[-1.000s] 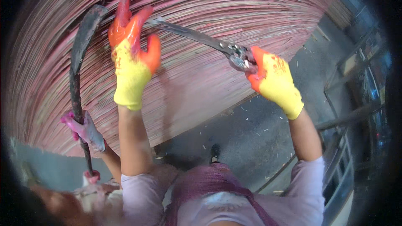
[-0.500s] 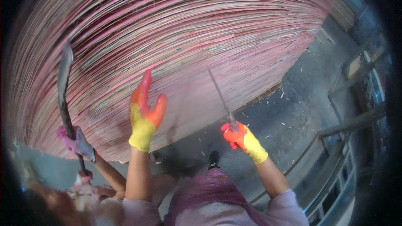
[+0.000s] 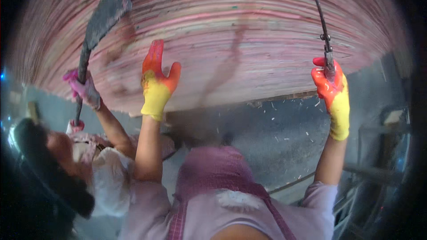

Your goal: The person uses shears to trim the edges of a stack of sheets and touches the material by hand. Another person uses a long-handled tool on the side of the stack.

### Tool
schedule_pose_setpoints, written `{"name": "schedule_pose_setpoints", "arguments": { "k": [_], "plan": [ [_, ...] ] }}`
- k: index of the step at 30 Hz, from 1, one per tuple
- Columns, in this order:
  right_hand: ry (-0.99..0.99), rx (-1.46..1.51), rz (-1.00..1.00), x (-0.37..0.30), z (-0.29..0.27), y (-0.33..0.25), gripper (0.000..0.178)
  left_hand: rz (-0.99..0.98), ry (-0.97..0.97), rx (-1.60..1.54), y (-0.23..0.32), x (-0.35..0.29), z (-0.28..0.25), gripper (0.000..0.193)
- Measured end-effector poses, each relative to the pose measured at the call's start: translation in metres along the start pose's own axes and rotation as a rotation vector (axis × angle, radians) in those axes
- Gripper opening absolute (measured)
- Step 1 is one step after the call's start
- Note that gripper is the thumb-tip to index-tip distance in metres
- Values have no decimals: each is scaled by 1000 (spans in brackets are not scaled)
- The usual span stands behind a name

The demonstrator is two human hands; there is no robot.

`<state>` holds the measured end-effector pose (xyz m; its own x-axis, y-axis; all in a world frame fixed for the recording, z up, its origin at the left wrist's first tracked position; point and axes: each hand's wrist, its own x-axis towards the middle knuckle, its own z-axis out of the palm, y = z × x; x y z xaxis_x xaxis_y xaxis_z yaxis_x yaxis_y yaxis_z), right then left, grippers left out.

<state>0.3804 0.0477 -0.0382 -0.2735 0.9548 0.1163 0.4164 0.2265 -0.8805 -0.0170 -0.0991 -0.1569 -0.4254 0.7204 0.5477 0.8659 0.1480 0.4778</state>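
Observation:
My right hand (image 3: 330,82), in a yellow glove with an orange-red coated palm, is closed round the handle of a long blade tool (image 3: 321,11). Its thin dark blade is seen edge-on, points up and has bolts near the grip. My left hand (image 3: 159,78), gloved the same way, holds nothing; its fingers point up and its thumb stands apart. It is in front of a tall stack of thin, pink-stained wood sheets (image 3: 200,49). Whether the left hand or the blade touches the stack, I cannot tell.
At my left a co-worker's gloved hands (image 3: 86,92) hold a tool with a broad, dark flat blade (image 3: 106,15), raised before the stack. Small light scraps lie on the grey floor (image 3: 275,138). A metal frame (image 3: 373,171) stands at the lower right.
My right hand has swung up and to the right with the blade tool. My left hand stays open and is slightly higher. The co-worker's blade has turned broadside, and the view has shifted.

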Motion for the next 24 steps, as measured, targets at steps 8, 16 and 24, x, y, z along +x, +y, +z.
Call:
{"name": "schedule_pose_setpoints", "arguments": {
  "k": [8,16,24],
  "plan": [
    [-190,255,330,-31,83,104,30,-362,34,-219,-89,-64,3,66],
    [-262,518,839,-168,109,186,29,-515,-59,-199,-170,-116,24,75],
    [-393,549,999,-264,121,290,37,-699,-236,-435,-179,-221,106,74]
  ]
}}
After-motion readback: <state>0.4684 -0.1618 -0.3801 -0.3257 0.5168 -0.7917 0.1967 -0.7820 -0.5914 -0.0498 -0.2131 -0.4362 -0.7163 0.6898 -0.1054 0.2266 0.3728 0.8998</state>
